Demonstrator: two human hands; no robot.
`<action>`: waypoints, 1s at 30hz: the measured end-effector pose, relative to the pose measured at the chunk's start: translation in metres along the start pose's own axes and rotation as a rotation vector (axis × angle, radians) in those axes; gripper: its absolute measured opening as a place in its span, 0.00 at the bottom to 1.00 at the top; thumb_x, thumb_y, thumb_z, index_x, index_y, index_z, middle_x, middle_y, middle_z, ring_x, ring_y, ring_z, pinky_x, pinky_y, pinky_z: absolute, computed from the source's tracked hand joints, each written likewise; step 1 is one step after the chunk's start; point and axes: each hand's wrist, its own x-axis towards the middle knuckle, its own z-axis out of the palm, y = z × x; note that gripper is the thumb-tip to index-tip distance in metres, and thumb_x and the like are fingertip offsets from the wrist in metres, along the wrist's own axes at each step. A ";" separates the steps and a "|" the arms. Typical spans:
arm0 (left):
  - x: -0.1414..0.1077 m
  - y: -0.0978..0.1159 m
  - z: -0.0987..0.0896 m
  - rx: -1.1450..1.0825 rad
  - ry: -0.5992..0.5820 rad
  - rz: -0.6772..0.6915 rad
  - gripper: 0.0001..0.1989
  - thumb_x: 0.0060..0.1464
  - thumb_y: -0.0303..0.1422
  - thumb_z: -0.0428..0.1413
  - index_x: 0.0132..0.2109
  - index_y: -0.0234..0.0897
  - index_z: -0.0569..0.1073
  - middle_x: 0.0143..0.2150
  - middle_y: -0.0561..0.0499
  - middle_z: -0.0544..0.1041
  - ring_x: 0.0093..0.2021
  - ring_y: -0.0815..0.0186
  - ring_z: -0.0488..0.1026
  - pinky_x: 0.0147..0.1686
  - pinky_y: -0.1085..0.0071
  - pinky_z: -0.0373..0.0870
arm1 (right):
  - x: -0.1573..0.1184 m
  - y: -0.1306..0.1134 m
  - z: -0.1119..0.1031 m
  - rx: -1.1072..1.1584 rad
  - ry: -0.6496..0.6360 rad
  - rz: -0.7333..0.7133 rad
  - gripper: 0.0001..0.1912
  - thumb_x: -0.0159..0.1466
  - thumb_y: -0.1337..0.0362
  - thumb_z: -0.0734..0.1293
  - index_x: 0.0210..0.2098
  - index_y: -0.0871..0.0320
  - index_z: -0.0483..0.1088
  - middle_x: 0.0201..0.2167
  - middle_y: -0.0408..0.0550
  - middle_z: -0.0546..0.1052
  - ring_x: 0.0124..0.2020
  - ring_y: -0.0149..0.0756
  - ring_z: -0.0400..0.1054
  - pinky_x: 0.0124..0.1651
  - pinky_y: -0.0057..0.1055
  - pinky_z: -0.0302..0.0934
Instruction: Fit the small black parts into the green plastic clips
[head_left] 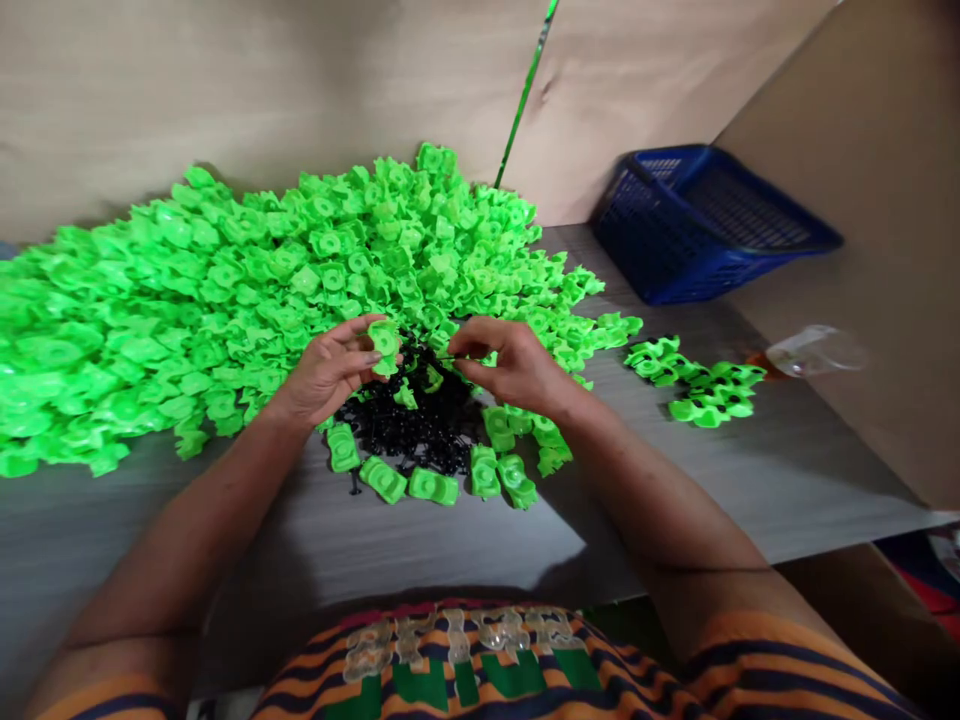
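Held green piece [385,346]: long axis upright (seemingly).

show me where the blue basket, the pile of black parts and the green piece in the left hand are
blue basket [643,240]: head view, on its outer side wall
pile of black parts [420,432]: head view, near its middle
green piece [385,341] in the left hand [328,368]: head view, on its face
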 end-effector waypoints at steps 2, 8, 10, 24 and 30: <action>-0.001 0.000 0.004 -0.017 -0.009 -0.014 0.29 0.46 0.32 0.72 0.56 0.39 0.77 0.44 0.45 0.85 0.45 0.55 0.85 0.34 0.69 0.81 | 0.005 0.001 0.004 0.231 0.104 0.056 0.03 0.63 0.66 0.69 0.36 0.57 0.76 0.32 0.44 0.78 0.34 0.33 0.69 0.41 0.33 0.66; -0.006 -0.004 0.016 -0.095 -0.005 -0.019 0.29 0.43 0.30 0.73 0.55 0.40 0.78 0.42 0.48 0.85 0.43 0.57 0.84 0.39 0.64 0.84 | 0.023 -0.003 0.039 0.485 0.175 0.022 0.07 0.63 0.59 0.71 0.37 0.56 0.75 0.31 0.43 0.78 0.33 0.33 0.72 0.41 0.33 0.68; -0.007 -0.007 0.018 -0.092 0.004 -0.007 0.28 0.44 0.30 0.72 0.54 0.41 0.79 0.42 0.49 0.84 0.42 0.59 0.83 0.41 0.62 0.85 | 0.023 -0.004 0.046 0.326 0.211 -0.048 0.05 0.65 0.62 0.69 0.37 0.56 0.75 0.32 0.44 0.78 0.34 0.33 0.71 0.41 0.33 0.68; -0.014 -0.006 0.026 -0.065 -0.008 -0.018 0.26 0.44 0.27 0.70 0.53 0.47 0.83 0.34 0.56 0.73 0.34 0.69 0.74 0.41 0.64 0.84 | 0.014 0.002 0.057 -0.275 0.280 -0.417 0.10 0.75 0.68 0.59 0.45 0.54 0.73 0.40 0.51 0.75 0.43 0.41 0.66 0.49 0.41 0.63; -0.014 -0.008 0.026 -0.064 -0.029 0.031 0.22 0.50 0.38 0.73 0.52 0.43 0.82 0.38 0.52 0.79 0.36 0.66 0.78 0.38 0.65 0.83 | 0.011 0.000 0.056 -0.273 0.299 -0.409 0.09 0.75 0.69 0.59 0.44 0.55 0.71 0.40 0.52 0.75 0.43 0.40 0.66 0.49 0.41 0.63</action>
